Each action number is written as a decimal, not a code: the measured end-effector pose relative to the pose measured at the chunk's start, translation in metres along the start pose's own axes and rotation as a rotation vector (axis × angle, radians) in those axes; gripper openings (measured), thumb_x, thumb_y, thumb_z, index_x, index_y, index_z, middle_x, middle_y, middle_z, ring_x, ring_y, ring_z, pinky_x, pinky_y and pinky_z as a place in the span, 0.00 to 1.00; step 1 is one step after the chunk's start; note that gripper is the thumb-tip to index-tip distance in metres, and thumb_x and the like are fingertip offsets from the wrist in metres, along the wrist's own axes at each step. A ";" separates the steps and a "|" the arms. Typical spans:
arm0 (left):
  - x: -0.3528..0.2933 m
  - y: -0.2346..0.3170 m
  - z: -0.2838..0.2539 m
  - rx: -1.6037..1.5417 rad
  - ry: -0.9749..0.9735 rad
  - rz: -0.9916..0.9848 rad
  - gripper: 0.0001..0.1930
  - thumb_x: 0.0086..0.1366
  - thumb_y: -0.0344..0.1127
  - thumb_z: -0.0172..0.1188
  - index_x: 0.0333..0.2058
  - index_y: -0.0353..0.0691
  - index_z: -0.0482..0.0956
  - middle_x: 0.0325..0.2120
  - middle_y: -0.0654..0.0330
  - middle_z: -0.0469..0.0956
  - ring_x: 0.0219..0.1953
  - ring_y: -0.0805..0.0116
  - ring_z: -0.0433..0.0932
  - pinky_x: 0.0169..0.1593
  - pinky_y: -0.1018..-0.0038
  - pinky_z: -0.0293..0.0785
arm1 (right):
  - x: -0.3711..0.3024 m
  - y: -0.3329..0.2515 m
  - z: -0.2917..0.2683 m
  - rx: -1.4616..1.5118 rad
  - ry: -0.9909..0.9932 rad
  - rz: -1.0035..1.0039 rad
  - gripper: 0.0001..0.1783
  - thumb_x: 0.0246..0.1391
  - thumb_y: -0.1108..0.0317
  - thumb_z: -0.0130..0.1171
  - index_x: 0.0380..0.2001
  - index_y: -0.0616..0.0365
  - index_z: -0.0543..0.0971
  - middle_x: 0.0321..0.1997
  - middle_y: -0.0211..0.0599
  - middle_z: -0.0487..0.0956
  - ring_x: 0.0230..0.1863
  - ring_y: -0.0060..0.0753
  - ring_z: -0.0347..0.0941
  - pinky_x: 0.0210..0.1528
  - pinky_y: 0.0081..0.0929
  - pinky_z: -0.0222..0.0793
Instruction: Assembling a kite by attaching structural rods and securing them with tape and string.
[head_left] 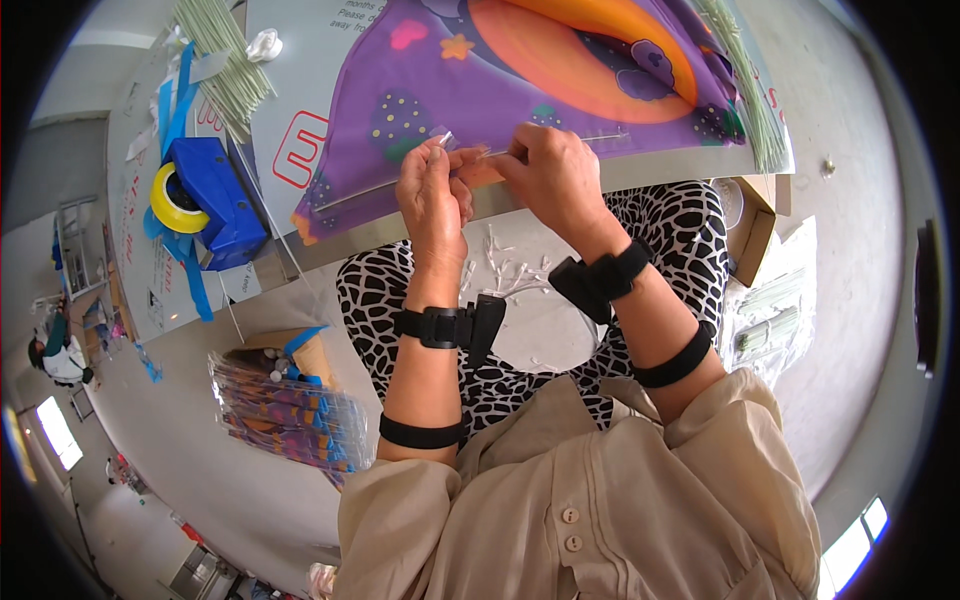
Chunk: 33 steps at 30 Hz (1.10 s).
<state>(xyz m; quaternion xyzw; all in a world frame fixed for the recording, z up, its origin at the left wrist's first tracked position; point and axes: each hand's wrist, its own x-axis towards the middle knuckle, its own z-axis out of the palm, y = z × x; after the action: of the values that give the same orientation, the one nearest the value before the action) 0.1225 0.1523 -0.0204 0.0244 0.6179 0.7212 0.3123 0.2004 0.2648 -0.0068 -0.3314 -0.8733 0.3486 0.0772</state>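
Note:
Purple printed sheet (370,60) with orange shapes covers the table in front of me. Along its near edge lies a thin white rod (360,195), running under both hands. My left hand (435,200) is closed, with a small shiny whitish piece (447,138) showing at the thumb and fingertip; its exact kind is unclear. Close by on the right, my right hand (555,175) pinches at the rod, its fingertips partly hidden by the curled fingers. Both hands rest low over the sheet, nearly touching.
A blue tape dispenser (225,205) with a yellow roll stands at left among blue strips. Thin pale rods lie in bundles at far left (225,70) and far right (745,90). Below are plastic-wrapped packs (285,410), a cardboard box (752,235) and scattered white bits (500,270).

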 end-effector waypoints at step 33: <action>0.008 0.021 -0.035 -0.078 -0.010 -0.306 0.10 0.63 0.31 0.50 0.34 0.29 0.75 0.12 0.73 0.56 0.10 0.84 0.50 0.13 0.82 0.45 | 0.035 -0.018 -0.004 -0.300 -0.196 0.076 0.19 0.48 0.50 0.60 0.29 0.56 0.82 0.30 0.44 0.81 0.36 0.45 0.78 0.36 0.36 0.73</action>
<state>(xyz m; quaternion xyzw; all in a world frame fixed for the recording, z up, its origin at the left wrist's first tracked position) 0.0926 0.1244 -0.0122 -0.0788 0.5843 0.6886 0.4221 0.1654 0.2799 0.0041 -0.3364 -0.9057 0.2476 -0.0719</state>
